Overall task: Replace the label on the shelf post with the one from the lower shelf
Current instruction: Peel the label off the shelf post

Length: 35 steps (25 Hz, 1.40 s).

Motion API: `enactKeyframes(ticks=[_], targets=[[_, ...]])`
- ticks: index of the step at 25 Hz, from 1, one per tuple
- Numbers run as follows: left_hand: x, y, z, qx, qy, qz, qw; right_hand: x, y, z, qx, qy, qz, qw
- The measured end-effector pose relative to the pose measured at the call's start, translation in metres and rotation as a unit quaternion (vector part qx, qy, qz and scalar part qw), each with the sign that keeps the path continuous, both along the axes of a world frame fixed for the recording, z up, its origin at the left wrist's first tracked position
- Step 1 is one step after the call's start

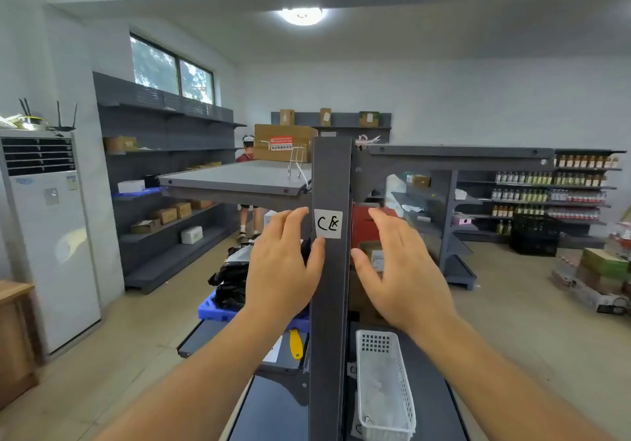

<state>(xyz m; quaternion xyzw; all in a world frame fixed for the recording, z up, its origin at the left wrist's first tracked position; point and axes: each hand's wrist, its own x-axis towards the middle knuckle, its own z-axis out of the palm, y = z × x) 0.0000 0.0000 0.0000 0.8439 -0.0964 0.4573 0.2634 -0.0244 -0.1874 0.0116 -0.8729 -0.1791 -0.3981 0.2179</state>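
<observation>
Both hands were open, holding nothing: left hand (283,263) thumb touched the label (328,223) on the post (330,304), right hand (396,266) just right of it. Picking one corner too fast could tear it.

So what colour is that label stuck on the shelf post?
White with black handwriting, seen in the head view: label on the dark grey post.

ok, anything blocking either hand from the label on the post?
Nothing visible. The label sits exposed on the post; left hand has its thumb at the label's lower left corner, and right hand is open just right of the post.
</observation>
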Motion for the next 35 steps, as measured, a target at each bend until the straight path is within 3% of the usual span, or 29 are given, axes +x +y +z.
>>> enactKeyframes(ticks=[8, 23, 28, 35], targets=[[0.034, -0.001, 0.003, -0.037, -0.047, -0.050, 0.997, 0.024, 0.002, -0.009, -0.008, 0.008, 0.013, 1.000], [0.069, 0.011, 0.000, -0.101, -0.119, -0.166, 0.974, 0.064, 0.036, -0.015, 0.077, -0.049, -0.009, 0.996], [0.061, 0.000, 0.008, -0.194, -0.056, -0.178, 0.963, 0.066, 0.028, -0.013, 0.080, -0.056, -0.003, 0.995], [0.058, -0.007, 0.012, -0.196, -0.021, -0.139, 0.970, 0.066, 0.018, -0.009, 0.074, -0.060, 0.003, 0.995]])
